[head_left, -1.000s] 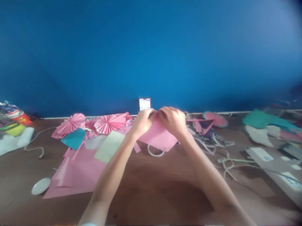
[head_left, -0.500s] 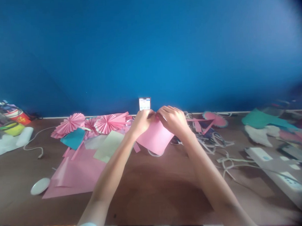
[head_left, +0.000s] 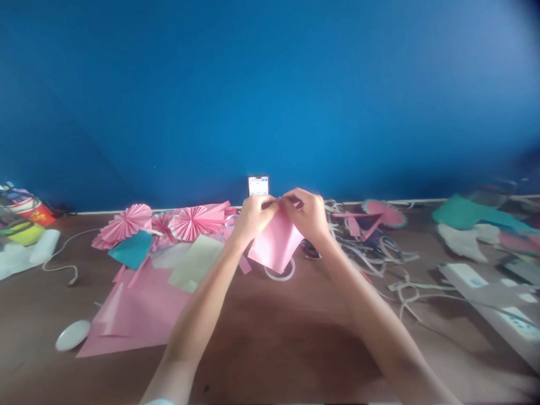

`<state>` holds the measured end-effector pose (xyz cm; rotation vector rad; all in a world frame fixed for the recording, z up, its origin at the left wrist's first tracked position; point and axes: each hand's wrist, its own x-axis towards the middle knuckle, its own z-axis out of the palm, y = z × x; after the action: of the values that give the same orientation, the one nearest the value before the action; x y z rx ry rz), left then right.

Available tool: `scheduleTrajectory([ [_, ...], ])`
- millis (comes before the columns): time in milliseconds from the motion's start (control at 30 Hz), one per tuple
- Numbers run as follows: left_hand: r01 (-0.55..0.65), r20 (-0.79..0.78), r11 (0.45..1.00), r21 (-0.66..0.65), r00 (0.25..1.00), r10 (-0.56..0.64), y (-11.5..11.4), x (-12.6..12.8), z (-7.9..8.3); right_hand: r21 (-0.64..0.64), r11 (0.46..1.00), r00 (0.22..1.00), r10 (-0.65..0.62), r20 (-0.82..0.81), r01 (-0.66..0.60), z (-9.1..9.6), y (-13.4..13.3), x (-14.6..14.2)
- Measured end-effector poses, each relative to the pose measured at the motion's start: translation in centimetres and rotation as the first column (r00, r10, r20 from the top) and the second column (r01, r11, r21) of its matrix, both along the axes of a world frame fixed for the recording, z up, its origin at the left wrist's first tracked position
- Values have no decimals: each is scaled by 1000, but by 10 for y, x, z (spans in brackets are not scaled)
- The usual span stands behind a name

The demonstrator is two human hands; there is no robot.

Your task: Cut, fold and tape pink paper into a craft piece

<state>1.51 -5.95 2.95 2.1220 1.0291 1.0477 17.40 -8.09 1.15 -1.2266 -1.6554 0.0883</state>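
Head view showed a phone (head_left: pixel 258 185) propped at the blue wall just behind the hands, a white tape ring (head_left: pixel 280 275) below the pink paper (head_left: pixel 276 247), and tangled white strips (head_left: pixel 375 251) to the right. Far left, a red tub (head_left: pixel 26 207) held blurred oddments. The left hand (head_left: pixel 255 218) and right hand (head_left: pixel 309 216) both pinched the paper's top edge. The smooth sheet hung point-down over the brown table (head_left: pixel 276 345), near pleated pink rosettes (head_left: pixel 194 222).
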Motion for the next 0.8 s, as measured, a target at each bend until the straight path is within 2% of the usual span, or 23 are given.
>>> scheduleTrajectory([
  [133, -22, 68, 1000, -14, 997, 23, -3, 5, -3, 9, 998, 991, -61, -121, 63, -5, -1, -9],
  [267, -52, 129, 998, -33, 990, 55, -4, 11, -7, 26, 996, 986, -85, -147, 90, -6, -4, -13],
  [400, -17, 182, 999, -44, 983, 24, 1, 11, -9, 73, 991, 992, -119, 29, 117, -3, -5, -10],
  [500, 23, 178, 999, -32, 984, -17, 4, 9, -9, 84, 993, 990, -88, 114, 78, -1, -4, -6],
  [633, -4, 163, 1000, -18, 987, 7, 3, 10, -9, 33, 998, 997, -44, -70, 46, -2, -2, -7],
  [800, -60, 143, 997, 57, 988, 52, 0, 16, -11, -16, 1000, 957, -27, -289, 24, -6, -3, -14],
])
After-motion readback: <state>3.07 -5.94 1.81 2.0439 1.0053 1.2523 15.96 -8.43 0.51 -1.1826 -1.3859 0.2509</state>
